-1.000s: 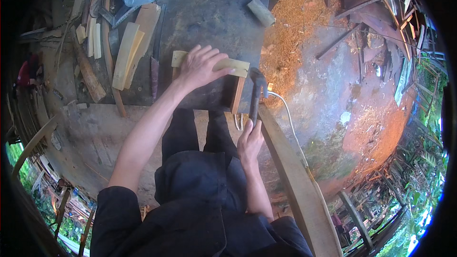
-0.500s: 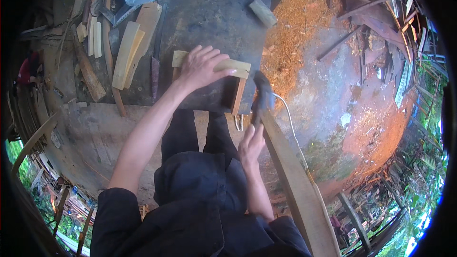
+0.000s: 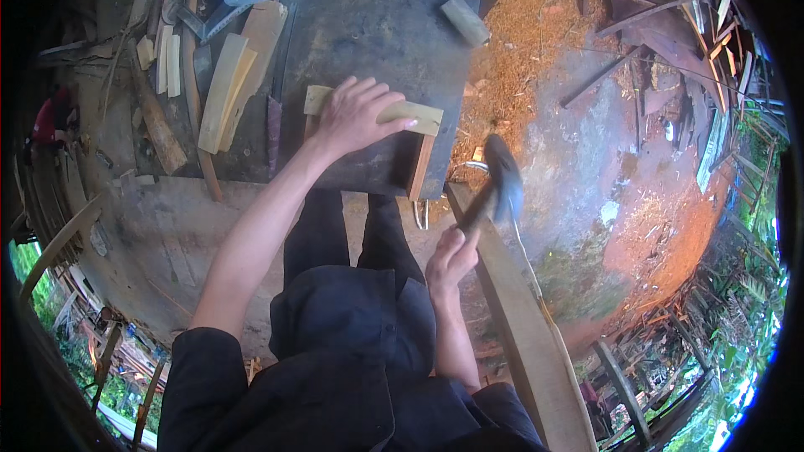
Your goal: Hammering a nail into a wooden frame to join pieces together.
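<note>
While the left hand (image 3: pixel 356 117) lies flat and spread on the pale wood piece (image 3: pixel 416 117) at the near edge of the dark counter (image 3: pixel 377 25), pinning it rather than gripping it, the right hand (image 3: pixel 450 258) is wrapped around the handle of a hammer (image 3: pixel 502 188) raised off to the right, its head blurred. An upright slat (image 3: pixel 420 169) stands under the right end of the piece, against the counter's near face. The main risk, as I judge it, lies in the fingers (image 3: pixel 394 124) reaching toward that right end: a blow landing slightly left could catch them. Because the piece is only pressed down, a glancing strike might also skid it across the counter or knock the slat askew. The knees sit just below the counter edge, so a miss that slides off could come down toward the legs. Loose offcuts (image 3: pixel 226 88) to the left and sawdust (image 3: pixel 536 42) to the far right offer poor footing for anything that shifts.
</note>
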A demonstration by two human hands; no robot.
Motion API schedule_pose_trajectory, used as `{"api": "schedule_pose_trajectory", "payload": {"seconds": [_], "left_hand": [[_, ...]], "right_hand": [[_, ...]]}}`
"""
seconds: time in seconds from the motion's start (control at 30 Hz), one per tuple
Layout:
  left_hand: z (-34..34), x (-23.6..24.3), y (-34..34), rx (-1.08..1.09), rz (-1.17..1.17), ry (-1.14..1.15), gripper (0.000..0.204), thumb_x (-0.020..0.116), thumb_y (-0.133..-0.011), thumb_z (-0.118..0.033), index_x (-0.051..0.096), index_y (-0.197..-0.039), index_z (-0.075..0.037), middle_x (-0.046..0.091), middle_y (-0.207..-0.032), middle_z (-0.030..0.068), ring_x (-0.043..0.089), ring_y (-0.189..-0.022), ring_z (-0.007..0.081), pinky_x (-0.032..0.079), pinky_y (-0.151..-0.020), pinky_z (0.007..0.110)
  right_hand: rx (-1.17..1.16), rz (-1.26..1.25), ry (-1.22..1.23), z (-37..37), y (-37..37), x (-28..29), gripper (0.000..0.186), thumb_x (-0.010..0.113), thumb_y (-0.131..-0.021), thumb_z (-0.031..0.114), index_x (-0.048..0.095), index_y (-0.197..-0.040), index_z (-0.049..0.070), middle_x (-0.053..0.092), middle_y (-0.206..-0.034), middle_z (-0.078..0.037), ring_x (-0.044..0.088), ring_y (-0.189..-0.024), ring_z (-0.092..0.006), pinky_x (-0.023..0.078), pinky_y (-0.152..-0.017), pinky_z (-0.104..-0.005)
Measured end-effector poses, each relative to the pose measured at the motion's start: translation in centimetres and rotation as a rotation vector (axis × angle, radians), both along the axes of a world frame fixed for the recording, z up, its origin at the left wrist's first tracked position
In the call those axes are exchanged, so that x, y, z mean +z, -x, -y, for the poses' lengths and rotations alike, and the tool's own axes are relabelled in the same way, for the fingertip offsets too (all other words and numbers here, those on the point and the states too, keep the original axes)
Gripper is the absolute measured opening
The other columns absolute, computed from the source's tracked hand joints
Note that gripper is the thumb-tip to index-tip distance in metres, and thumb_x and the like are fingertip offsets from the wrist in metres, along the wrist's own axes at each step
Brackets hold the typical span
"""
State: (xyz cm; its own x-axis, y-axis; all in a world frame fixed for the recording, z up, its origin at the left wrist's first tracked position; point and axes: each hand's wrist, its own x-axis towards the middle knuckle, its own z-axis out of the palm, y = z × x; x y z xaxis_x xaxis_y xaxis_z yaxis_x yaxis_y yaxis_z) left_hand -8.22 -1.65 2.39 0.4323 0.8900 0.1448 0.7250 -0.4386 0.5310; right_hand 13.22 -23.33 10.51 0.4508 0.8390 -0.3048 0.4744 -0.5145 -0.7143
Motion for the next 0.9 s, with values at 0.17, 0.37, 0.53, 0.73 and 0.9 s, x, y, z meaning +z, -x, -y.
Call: {"api": "schedule_pose_trajectory", "payload": {"seconds": [0.17, 0.37, 0.53, 0.73, 0.9], "left_hand": [[-0.4, 0.1, -1.0, -0.017, 0.030, -0.031, 0.047, 0.079, -0.092, -0.055, 0.080, -0.107, -0.011, 0.073, -0.095, 0.0014, 0.068, -0.091, 0.0199, 0.049, -0.080, 0.036], [0.1, 0.0, -0.3, -0.002, 0.004, -0.029, 0.045, 0.080, -0.092, -0.054, 0.080, -0.106, -0.011, 0.073, -0.095, 0.0018, 0.068, -0.090, 0.0203, 0.049, -0.081, 0.037], [-0.1, 0.2, -0.2, -0.006, 0.023, -0.028, 0.045, 0.081, -0.092, -0.054, 0.080, -0.107, -0.011, 0.073, -0.095, 0.0018, 0.068, -0.091, 0.0203, 0.049, -0.081, 0.037], [0.2, 0.1, -0.1, -0.004, -0.007, -0.008, 0.046, 0.081, -0.091, -0.054, 0.080, -0.108, -0.011, 0.073, -0.097, 0.0018, 0.068, -0.093, 0.0210, 0.050, -0.082, 0.038], [0.1, 0.1, 0.0, -0.001, -0.006, -0.001, 0.049, 0.078, -0.092, -0.057, 0.080, -0.107, -0.011, 0.073, -0.096, 0.0023, 0.069, -0.092, 0.0215, 0.049, -0.082, 0.038]], "right_hand": [[0.159, 0.043, -0.513, 1.2, -1.7, -2.5, 0.049, 0.044, -0.116, 0.044, 0.057, -0.103, -0.002, 0.053, -0.063, -0.005, 0.053, -0.052, -0.0169, 0.040, -0.050, -0.0364], [0.007, 0.029, 0.052, -1.2, -0.1, 1.1, 0.043, 0.049, -0.115, 0.036, 0.057, -0.104, -0.005, 0.053, -0.062, -0.013, 0.054, -0.052, -0.0212, 0.043, -0.051, -0.0412], [0.078, -0.047, -0.327, 0.1, -1.3, 2.3, 0.044, 0.040, -0.114, 0.037, 0.057, -0.096, 0.001, 0.055, -0.065, -0.003, 0.047, -0.052, -0.0159, 0.039, -0.050, -0.0317], [0.238, 0.195, 0.176, -2.3, -0.6, -1.0, 0.024, 0.060, -0.108, 0.021, 0.058, -0.112, -0.002, 0.061, -0.064, -0.023, 0.063, -0.053, -0.0465, 0.048, -0.049, -0.0505], [0.076, 0.056, -0.232, -0.2, -0.7, 0.2, 0.037, 0.054, -0.112, 0.030, 0.053, -0.099, -0.004, 0.061, -0.066, -0.020, 0.061, -0.053, -0.0385, 0.044, -0.051, -0.0472]]}}
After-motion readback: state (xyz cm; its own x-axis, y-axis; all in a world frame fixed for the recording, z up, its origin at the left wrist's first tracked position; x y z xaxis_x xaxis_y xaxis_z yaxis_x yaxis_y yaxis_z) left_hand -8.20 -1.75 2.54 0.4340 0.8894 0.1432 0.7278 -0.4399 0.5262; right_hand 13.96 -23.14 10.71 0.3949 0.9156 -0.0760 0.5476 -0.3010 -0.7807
